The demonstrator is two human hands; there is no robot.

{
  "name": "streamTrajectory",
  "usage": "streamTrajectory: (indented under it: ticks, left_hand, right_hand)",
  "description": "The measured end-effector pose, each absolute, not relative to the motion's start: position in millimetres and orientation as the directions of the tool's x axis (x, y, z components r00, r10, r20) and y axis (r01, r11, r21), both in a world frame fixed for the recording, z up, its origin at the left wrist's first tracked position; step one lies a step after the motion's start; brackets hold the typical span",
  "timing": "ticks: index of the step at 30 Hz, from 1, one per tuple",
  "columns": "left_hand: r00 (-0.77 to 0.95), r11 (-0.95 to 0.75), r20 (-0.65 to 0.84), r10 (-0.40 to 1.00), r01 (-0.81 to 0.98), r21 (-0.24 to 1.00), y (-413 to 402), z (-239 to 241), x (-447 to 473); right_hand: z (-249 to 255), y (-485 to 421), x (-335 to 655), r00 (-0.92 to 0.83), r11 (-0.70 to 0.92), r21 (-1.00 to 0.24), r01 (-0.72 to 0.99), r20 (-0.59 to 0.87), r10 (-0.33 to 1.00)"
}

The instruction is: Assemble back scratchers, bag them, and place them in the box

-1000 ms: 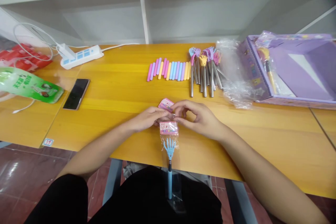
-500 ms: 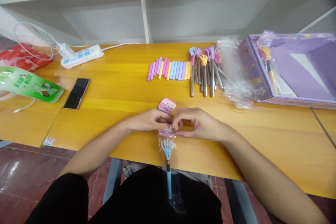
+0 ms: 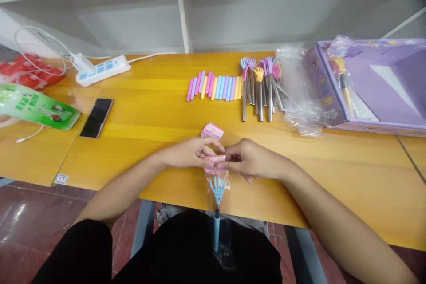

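Note:
A clear plastic bag [image 3: 224,195] hangs over the table's front edge, with a pink printed card [image 3: 214,159] at its top. Inside it is a light-blue back scratcher [image 3: 218,190] with a hand-shaped head and a blue grip. My left hand [image 3: 196,153] pinches the bag's top and card from the left, its index finger reaching across above. From the right, my right hand [image 3: 244,157] is closed on the same top edge, thumb over the card. Just beyond my fingers lies a small stack of pink cards [image 3: 213,131].
Several coloured grips [image 3: 214,87] lie in a row, beside a pile of metal-rod back scratchers [image 3: 260,93]. Plastic bags [image 3: 294,93] adjoin a purple box [image 3: 336,111] on the right. At left are a phone [image 3: 97,118], a power strip [image 3: 104,70] and a green pack [image 3: 43,106].
The bag's top and the back scratcher have shifted slightly right. My right fingers have curled, its thumb now lies over the card, and my left index finger has stretched out.

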State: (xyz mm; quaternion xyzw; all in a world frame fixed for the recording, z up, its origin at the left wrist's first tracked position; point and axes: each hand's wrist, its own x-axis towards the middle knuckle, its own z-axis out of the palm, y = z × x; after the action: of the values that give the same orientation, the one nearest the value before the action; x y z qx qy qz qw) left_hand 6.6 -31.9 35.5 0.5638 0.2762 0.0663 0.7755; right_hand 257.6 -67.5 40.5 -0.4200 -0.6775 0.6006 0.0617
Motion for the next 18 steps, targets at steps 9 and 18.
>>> streamTrajectory:
  ticks: [9, 18]
  left_hand:
    - [0.859, 0.368, -0.366, 0.358, 0.23, 0.901, -35.1, 38.0, 8.1]
    - [0.871, 0.136, -0.335, 0.359, 0.306, 0.942, -42.4, 44.0, 7.5]
  right_hand:
    - [43.0, -69.7, 254.0, -0.738, -0.255, -0.87, 0.421, -0.492, 0.461]
    - [44.6, -59.8, 267.1, -0.855, -0.47, -0.826, 0.31, -0.459, 0.242]
